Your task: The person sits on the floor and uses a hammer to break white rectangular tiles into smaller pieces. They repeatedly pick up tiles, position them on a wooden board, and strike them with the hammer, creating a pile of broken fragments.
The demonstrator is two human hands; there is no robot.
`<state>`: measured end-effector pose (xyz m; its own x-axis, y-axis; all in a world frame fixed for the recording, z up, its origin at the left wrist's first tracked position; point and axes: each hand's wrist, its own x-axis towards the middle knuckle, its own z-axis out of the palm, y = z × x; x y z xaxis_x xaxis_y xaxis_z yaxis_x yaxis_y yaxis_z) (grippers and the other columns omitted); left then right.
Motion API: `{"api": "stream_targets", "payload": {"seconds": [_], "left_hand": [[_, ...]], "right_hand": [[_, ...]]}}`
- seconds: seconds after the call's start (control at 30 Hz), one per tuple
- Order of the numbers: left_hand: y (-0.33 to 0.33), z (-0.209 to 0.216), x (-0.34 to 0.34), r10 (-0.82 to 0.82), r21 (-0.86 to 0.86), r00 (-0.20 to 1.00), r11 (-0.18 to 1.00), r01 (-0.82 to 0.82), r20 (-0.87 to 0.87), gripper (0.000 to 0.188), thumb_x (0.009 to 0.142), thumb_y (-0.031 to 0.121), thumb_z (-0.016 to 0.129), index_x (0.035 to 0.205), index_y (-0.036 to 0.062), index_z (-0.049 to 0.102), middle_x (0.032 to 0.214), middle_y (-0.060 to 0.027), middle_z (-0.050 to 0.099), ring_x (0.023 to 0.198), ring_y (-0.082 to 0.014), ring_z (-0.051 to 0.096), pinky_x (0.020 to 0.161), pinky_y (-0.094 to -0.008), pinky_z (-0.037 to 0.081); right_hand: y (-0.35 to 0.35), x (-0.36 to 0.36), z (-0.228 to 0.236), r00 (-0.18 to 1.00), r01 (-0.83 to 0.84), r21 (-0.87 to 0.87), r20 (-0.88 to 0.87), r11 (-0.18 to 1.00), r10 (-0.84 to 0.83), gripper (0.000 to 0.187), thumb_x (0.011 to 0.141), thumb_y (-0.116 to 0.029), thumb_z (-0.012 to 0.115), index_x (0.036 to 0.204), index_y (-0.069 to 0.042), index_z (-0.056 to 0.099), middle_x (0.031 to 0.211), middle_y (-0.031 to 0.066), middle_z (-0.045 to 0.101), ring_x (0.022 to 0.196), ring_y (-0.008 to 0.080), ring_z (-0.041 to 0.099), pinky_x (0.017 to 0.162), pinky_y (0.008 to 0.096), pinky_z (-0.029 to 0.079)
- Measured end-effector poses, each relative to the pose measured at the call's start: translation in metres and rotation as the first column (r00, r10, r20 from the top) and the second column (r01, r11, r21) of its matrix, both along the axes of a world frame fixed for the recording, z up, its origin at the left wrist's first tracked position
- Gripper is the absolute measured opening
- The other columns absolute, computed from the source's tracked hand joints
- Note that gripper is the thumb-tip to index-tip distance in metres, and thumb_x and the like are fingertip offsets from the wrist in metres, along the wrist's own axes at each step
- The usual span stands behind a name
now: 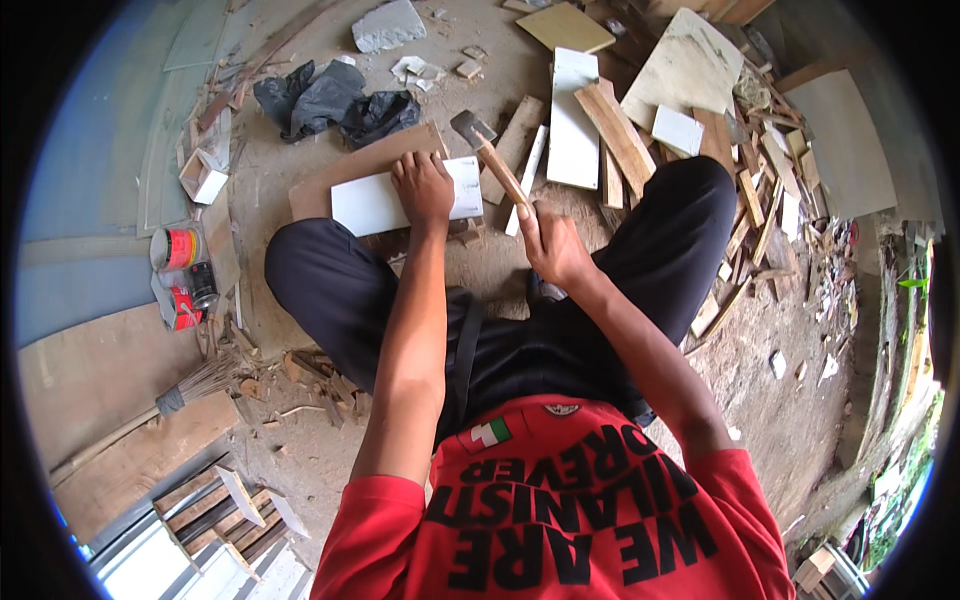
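Observation:
My right hand [556, 246] is wrapped round the wooden handle of a hammer [507, 180], its thumb lying along the handle. The hammer's dark metal head points up and away, just beyond the right end of a white board [365, 203]. My left hand [424, 186] lies across the middle of this board, its fingers reaching over the far edge. Several small dark marks, perhaps nail heads, show near the board's right end. A brown board [312, 192] lies flat beneath or behind it. What supports the white board underneath is mostly hidden.
Black plastic bags [325, 98] and a concrete chunk [388, 26] lie ahead. Scrap wood and boards [683, 62] are heaped at the right. Tins [177, 249] stand at the left, above a stick broom [203, 380]. Wooden crates [225, 510] sit at the lower left.

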<state>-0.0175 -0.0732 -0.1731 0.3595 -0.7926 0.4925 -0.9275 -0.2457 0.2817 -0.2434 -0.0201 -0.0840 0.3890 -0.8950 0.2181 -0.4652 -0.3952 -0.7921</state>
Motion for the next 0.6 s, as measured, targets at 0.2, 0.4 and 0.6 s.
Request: {"api": "stream_targets", "payload": {"seconds": [0.2,0.4,0.6], "left_hand": [[-0.001,0.005,-0.003,0.096,0.094,0.995,0.991,-0.099,0.027,0.024,0.096,0.024,0.055,0.1,0.0018,0.064,0.107,-0.0172,0.063,0.105,-0.0366,0.058,0.091,-0.0487,0.045],[0.008,0.007,-0.007,0.174,0.063,0.985,0.983,-0.174,0.006,0.023,0.095,0.024,0.057,0.098,0.0015,0.063,0.104,-0.0175,0.062,0.102,-0.0348,0.057,0.093,-0.0467,0.042],[0.014,0.008,-0.009,0.17,0.057,0.985,0.984,-0.169,-0.003,0.022,0.095,0.023,0.058,0.096,0.0017,0.064,0.1,-0.0167,0.062,0.101,-0.0338,0.057,0.094,-0.0459,0.042]], "right_hand": [[-0.002,-0.003,-0.009,0.987,-0.062,0.025,-0.145,0.998,0.065,0.046,0.104,-0.032,0.05,0.079,0.007,0.053,0.062,0.0327,0.056,0.059,0.0536,0.057,0.054,0.0575,0.044],[0.003,0.001,-0.001,0.986,0.001,0.169,-0.164,0.986,0.027,0.049,0.105,-0.033,0.047,0.08,0.007,0.054,0.063,0.0336,0.057,0.064,0.0542,0.059,0.056,0.0564,0.046],[-0.002,-0.003,-0.001,0.972,-0.026,0.169,-0.225,0.985,0.064,0.049,0.105,-0.034,0.047,0.08,0.007,0.056,0.063,0.0333,0.056,0.066,0.0544,0.059,0.057,0.0566,0.045]]}}
